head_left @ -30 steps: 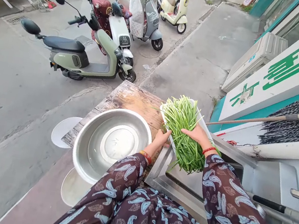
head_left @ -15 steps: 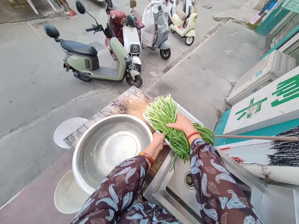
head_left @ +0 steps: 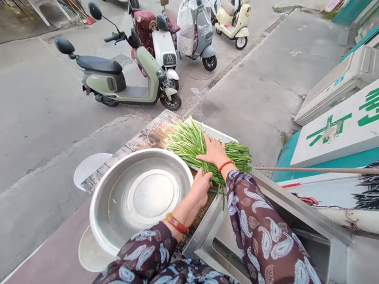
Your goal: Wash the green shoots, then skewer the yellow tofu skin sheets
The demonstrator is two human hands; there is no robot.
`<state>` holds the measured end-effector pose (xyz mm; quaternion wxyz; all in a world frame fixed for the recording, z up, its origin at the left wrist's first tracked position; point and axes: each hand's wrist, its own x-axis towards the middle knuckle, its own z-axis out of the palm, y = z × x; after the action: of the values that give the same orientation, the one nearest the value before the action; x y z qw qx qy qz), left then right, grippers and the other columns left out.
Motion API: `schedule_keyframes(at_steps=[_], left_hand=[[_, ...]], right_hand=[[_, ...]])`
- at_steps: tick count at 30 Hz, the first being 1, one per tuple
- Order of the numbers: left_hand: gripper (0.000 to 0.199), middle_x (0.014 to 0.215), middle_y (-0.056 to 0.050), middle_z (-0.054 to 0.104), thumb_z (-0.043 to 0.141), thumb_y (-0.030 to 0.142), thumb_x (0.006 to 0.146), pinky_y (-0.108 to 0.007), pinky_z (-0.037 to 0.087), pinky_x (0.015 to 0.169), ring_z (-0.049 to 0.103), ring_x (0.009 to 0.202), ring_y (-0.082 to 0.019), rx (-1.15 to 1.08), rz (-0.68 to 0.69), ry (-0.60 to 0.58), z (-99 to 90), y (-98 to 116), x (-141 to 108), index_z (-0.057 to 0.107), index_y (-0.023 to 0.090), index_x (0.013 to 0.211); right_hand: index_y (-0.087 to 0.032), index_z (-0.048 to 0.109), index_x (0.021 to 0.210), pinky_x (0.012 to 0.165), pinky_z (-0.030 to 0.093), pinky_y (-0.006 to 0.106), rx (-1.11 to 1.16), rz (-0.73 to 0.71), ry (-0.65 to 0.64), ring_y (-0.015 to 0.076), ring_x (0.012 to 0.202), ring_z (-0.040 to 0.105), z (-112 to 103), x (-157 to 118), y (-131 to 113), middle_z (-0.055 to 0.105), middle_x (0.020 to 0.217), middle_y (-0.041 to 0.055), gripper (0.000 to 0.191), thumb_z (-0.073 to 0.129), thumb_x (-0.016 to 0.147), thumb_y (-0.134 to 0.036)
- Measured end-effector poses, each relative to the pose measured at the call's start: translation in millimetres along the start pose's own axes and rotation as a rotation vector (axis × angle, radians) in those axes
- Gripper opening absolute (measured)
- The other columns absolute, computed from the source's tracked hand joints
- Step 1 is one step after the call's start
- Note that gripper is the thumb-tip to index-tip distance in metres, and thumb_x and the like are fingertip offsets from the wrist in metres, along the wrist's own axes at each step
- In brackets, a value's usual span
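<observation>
A thick pile of long, thin green vegetable stalks (head_left: pixel 187 141) lies across a white tray (head_left: pixel 216 132), with the pale ends to the left. My right hand (head_left: pixel 215 151) rests on top of the pile, thumb and fingers spread over the stalks. Against the near edge of the pile, my left hand (head_left: pixel 200 187) has its fingers curled closed; what is inside them is hidden. A few loose stalks hang down just right of it. Left of my hands stands a wide metal basin (head_left: pixel 105 186) with clear water in it.
The basin and tray stand on a worn wooden board (head_left: pixel 131 145), beside a metal sink (head_left: pixel 206 231). A mop handle (head_left: pixel 314 169) reaches in from the right. Beyond are a parked green scooter (head_left: pixel 122 86) and an outdoor air-conditioner unit (head_left: pixel 345 85).
The tray and stalks have shifted left, closer to the basin. My right hand has moved left with them, still spread on top. The left hand has turned, its fingers now curled.
</observation>
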<state>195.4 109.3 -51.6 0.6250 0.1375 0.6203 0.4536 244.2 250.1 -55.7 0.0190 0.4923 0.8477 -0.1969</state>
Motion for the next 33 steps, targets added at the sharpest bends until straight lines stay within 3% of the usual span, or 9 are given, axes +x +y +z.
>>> schedule_keyframes(at_steps=[3,5,8,14,19,22,27,29,33], left_hand=[[0.043,0.122,-0.009,0.068,0.054,0.011,0.083,-0.027,0.049,0.098,0.061,0.12,-0.019,0.125,0.204,-0.051,2.7,15.1,-0.4,0.062,0.022,0.124],[0.04,0.119,-0.009,0.071,0.05,0.005,0.08,-0.03,0.045,0.105,0.062,0.12,-0.021,0.368,0.382,-0.132,1.6,26.7,8.4,0.069,0.018,0.113],[0.033,0.104,-0.008,0.075,0.054,0.002,0.076,-0.035,0.046,0.105,0.067,0.107,-0.025,0.644,0.455,-0.171,-15.2,41.8,17.3,0.075,0.017,0.097],[0.035,0.111,-0.011,0.076,0.054,0.016,0.088,-0.037,0.048,0.102,0.069,0.105,-0.026,0.991,0.596,-0.087,-107.3,71.3,-21.3,0.073,0.015,0.118],[0.039,0.121,-0.011,0.073,0.053,0.021,0.09,-0.039,0.046,0.106,0.066,0.115,-0.028,1.266,0.517,-0.023,-194.2,74.0,-53.2,0.068,0.016,0.126],[0.043,0.132,-0.013,0.068,0.053,0.019,0.088,-0.04,0.043,0.111,0.061,0.124,-0.029,1.323,0.487,0.129,-242.1,63.1,-63.9,0.065,0.014,0.129],[0.058,0.144,-0.024,0.053,0.058,0.025,0.082,-0.054,0.033,0.115,0.044,0.138,-0.039,1.266,0.432,0.74,-318.4,45.6,-71.2,0.052,0.008,0.137],[0.048,0.121,-0.022,0.066,0.064,0.031,0.078,-0.051,0.043,0.104,0.057,0.12,-0.039,1.079,0.229,0.792,-339.1,42.0,-65.5,0.059,0.01,0.121],[0.015,0.067,-0.006,0.059,0.053,0.032,0.083,-0.04,0.051,0.075,0.061,0.076,-0.027,0.968,0.208,0.82,-351.0,38.9,-53.2,0.057,0.017,0.08]], right_hand=[[-0.022,0.031,0.157,0.114,0.016,0.072,-0.081,-0.022,0.039,0.0456,0.147,0.028,-5.9,-9.0,6.4,0.032,0.163,0.0194,0.083,0.067,0.088,-0.047],[-0.021,0.037,0.155,0.116,0.018,0.067,-0.091,-0.087,0.049,0.0401,0.148,0.028,-7.1,-18.2,16.3,0.034,0.162,0.0168,0.063,0.057,0.095,-0.03],[-0.016,0.033,0.156,0.117,0.026,0.057,-0.055,-0.194,-0.025,0.0361,0.149,0.029,-10.6,-35.4,28.3,0.031,0.164,0.0169,0.065,0.055,0.095,-0.02],[-0.02,0.065,0.13,0.118,0.015,0.064,-0.017,-0.315,0.185,0.0415,0.147,0.026,-29.7,-79.8,-23.4,0.036,0.161,0.0115,0.036,0.059,0.096,-0.028],[-0.021,0.055,0.142,0.115,0.031,0.053,0.211,-0.68,-0.047,0.0313,0.138,0.044,20.5,-112.6,-108.2,0.057,0.145,0.0104,0.043,0.048,0.1,-0.027],[-0.02,0.063,0.133,0.115,0.032,0.057,0.217,-0.518,-0.118,0.0363,0.136,0.046,62.3,-134.3,-119.8,0.061,0.14,0.0131,0.041,0.061,0.092,-0.024],[-0.018,0.051,0.144,0.102,0.048,0.044,0.596,0.081,0.257,0.0268,0.113,0.063,95.5,-179.7,-86.7,0.059,0.136,0.0169,0.051,0.05,0.094,-0.033],[-0.017,0.055,0.138,0.091,0.053,0.04,0.736,0.256,0.203,0.0238,0.093,0.067,105.5,-190.5,-81.7,0.066,0.119,0.0148,0.052,0.054,0.09,-0.037],[-0.02,0.064,0.127,0.08,0.052,0.034,0.9,0.376,0.146,0.0203,0.079,0.063,123.4,-185.1,-89.1,0.071,0.09,0.0044,0.045,0.052,0.086,-0.034]])
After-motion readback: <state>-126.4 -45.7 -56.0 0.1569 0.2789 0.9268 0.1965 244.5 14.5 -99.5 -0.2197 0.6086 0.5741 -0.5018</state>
